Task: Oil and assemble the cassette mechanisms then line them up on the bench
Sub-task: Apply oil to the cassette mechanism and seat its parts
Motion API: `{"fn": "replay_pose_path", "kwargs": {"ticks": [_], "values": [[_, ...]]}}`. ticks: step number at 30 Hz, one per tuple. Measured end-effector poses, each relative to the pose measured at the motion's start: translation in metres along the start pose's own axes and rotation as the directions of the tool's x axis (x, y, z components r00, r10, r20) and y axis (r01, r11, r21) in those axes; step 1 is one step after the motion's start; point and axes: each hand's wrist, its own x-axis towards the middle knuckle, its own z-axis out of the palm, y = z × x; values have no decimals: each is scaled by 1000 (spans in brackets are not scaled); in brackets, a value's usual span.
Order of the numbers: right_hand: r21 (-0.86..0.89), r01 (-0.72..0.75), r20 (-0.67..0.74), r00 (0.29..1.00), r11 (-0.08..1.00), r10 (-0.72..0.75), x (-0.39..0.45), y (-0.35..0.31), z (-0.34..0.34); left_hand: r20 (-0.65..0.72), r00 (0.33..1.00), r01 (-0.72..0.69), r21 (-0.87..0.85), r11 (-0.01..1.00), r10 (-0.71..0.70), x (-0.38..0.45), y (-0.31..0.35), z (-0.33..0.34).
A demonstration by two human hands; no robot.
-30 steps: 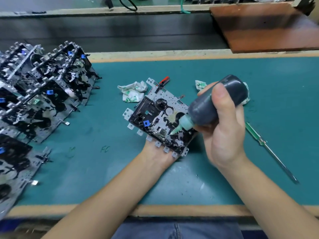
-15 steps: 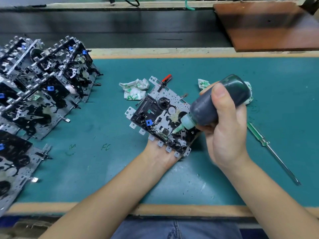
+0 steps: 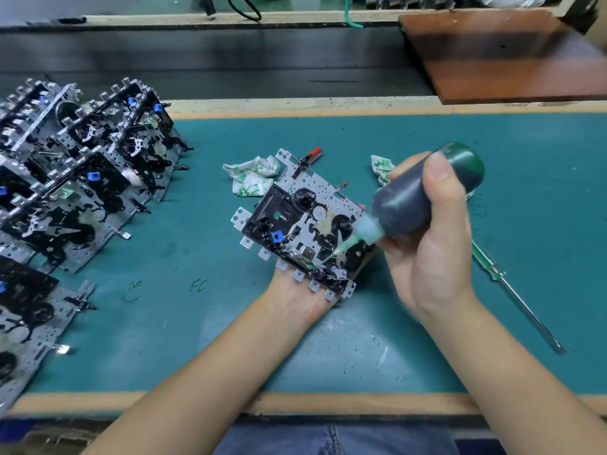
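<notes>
A cassette mechanism, a perforated metal plate with black parts, gears and a blue clip, is held tilted above the green mat by my left hand, which grips it from underneath; only the wrist and heel show. My right hand grips a dark green oil bottle, thumb across its body. Its pale nozzle points down-left, with the tip touching the mechanism's near edge. Several more mechanisms lean in rows at the left of the bench.
A green-handled screwdriver lies on the mat right of my right hand. Crumpled stained tissues lie behind the mechanism, another tissue near the bottle. A brown board sits at the back right. The bench's wooden front edge is close.
The nozzle tip has slid a little down along the mechanism toward its near edge. Both hands otherwise hold the same positions.
</notes>
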Motion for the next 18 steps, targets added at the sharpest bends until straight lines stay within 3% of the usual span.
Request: {"fn": "replay_pose_path", "kwargs": {"ticks": [2,4,5,6,7,8,10,12,14,16,18], "values": [[111,2,11,1000,994,-3,5,-4,-4,344,938,-31,-20,999,36,-4,6,10],[202,9,-31,1000,979,-3,14,-14,-8,298,947,-153,78,985,123,1,14,17],[246,21,-66,998,969,-5,18,-19,-10,163,951,-299,285,911,261,7,18,16],[265,43,-114,993,963,-13,21,-23,-15,63,880,-427,541,725,471,9,24,16],[267,56,-158,987,962,-13,24,-28,-17,88,784,-480,713,511,614,10,28,15],[247,63,-196,980,967,-13,27,-31,-20,198,726,-502,807,311,658,9,31,14],[193,48,-217,976,980,-5,30,-34,-24,366,728,-418,907,-47,579,6,31,9],[115,15,-168,986,993,5,30,-31,-27,436,746,-310,896,-317,503,-1,26,6],[-11,-26,-77,997,1000,25,29,-24,-26,419,787,-205,870,-449,453,-8,20,8],[-159,-26,-3,1000,987,26,28,-16,-26,434,782,-154,831,-534,449,-14,21,14],[-288,90,92,994,954,-66,25,-8,-24,490,748,-241,829,-504,448,-19,27,23]]}}
